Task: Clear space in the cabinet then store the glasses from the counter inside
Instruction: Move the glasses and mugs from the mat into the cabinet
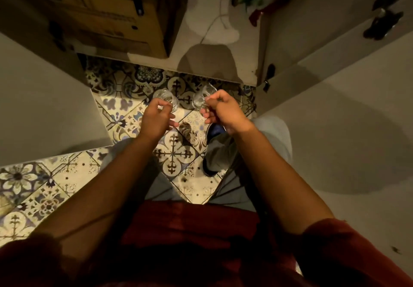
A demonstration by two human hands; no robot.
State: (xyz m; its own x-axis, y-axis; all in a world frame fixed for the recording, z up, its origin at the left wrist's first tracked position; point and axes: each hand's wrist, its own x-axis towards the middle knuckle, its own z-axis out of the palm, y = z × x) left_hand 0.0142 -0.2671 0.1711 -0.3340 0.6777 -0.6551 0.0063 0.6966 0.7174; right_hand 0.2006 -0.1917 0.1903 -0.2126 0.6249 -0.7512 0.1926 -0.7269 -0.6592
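Observation:
I look straight down at a low open cabinet. My left hand grips a small clear glass by its side. My right hand holds a second clear glass the same way. Both glasses hover over the patterned floor tiles, just in front of the cabinet's front edge. The pale shelf floor inside the cabinet shows a bare, stained patch straight ahead of the hands.
A cardboard box fills the left half of the cabinet. Dark and red items sit at the back right. Open cabinet doors flank me, left and right. My legs and a shoe stand on the tiles.

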